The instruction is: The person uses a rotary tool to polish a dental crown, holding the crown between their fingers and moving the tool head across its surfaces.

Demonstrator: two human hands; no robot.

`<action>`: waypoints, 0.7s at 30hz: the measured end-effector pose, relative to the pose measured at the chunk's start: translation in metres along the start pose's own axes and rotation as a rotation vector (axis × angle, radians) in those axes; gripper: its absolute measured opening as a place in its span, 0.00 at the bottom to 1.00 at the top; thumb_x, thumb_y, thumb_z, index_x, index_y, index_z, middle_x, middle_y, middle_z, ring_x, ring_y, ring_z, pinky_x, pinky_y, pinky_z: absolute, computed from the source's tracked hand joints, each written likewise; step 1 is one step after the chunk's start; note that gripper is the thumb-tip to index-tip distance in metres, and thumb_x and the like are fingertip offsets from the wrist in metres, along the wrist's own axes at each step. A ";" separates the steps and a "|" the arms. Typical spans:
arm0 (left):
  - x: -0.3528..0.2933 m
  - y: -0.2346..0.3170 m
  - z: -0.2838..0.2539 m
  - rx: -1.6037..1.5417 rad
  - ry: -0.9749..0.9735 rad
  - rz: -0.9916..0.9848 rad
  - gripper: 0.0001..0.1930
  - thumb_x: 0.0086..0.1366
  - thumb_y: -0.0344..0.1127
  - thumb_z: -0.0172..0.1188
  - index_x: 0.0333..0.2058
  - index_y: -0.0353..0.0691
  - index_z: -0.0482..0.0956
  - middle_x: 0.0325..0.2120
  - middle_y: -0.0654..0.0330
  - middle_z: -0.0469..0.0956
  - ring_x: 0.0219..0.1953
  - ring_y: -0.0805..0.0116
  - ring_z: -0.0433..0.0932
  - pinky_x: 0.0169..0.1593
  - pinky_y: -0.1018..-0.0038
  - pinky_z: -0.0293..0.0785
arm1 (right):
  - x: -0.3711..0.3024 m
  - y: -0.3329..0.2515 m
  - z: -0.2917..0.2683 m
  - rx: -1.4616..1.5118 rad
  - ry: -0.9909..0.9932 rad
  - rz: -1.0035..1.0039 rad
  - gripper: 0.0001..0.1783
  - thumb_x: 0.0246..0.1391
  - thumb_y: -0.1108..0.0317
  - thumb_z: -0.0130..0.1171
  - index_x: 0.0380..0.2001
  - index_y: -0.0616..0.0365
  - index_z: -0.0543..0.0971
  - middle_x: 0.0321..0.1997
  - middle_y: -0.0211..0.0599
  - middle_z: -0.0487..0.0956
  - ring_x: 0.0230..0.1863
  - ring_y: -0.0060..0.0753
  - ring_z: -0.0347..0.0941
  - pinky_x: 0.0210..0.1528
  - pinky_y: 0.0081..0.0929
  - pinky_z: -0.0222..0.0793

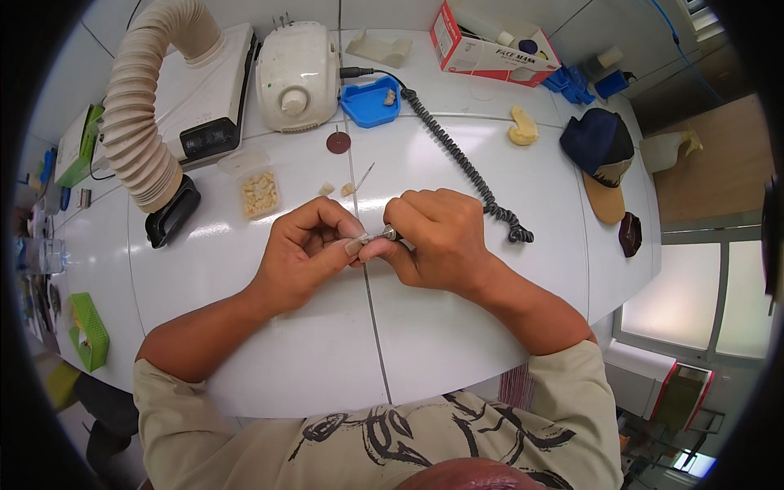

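Note:
Over the middle of the white table, my two hands meet at the metal tip of a rotary handpiece point(390, 233). My right hand point(445, 237) is wrapped round the handpiece, hiding most of its body. With thumb and fingertips, my left hand point(306, 253) pinches at the front end; whatever small piece is there is mostly covered. Just beyond my hands lie two small cream tooth-like pieces, one cream piece point(327, 189) and one tan piece point(348, 189), beside a thin metal pin point(365, 175). A clear box point(278, 202) of similar cream pieces stands past my left hand.
A ribbed suction hose point(135, 114) with black nozzle point(173, 214) hangs at left. Farther back are a white control unit point(292, 69), blue tray point(371, 114) and dark red disc point(338, 142). A coiled cord point(457, 151), yellowish cast point(523, 128) and cap point(600, 147) lie right; a green basket point(94, 331), left.

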State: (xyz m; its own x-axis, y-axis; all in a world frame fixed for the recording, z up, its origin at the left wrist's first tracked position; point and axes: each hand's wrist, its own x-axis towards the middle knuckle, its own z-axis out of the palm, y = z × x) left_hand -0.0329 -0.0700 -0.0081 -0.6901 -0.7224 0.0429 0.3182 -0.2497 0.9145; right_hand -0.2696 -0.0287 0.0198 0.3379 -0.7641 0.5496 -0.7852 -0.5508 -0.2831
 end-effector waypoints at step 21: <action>-0.008 0.002 0.007 -0.008 0.052 -0.033 0.06 0.77 0.24 0.62 0.49 0.35 0.77 0.47 0.61 0.79 0.48 0.77 0.81 0.52 0.75 0.82 | -0.004 -0.008 0.007 -0.024 -0.015 0.060 0.31 0.57 0.40 0.74 0.23 0.54 0.72 0.19 0.33 0.70 0.16 0.39 0.67 0.20 0.36 0.60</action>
State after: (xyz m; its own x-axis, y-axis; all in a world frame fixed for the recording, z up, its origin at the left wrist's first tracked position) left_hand -0.0313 -0.0601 -0.0035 -0.6660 -0.7459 -0.0086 0.3007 -0.2790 0.9120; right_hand -0.2616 -0.0236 0.0145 0.2975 -0.8003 0.5205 -0.8165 -0.4959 -0.2957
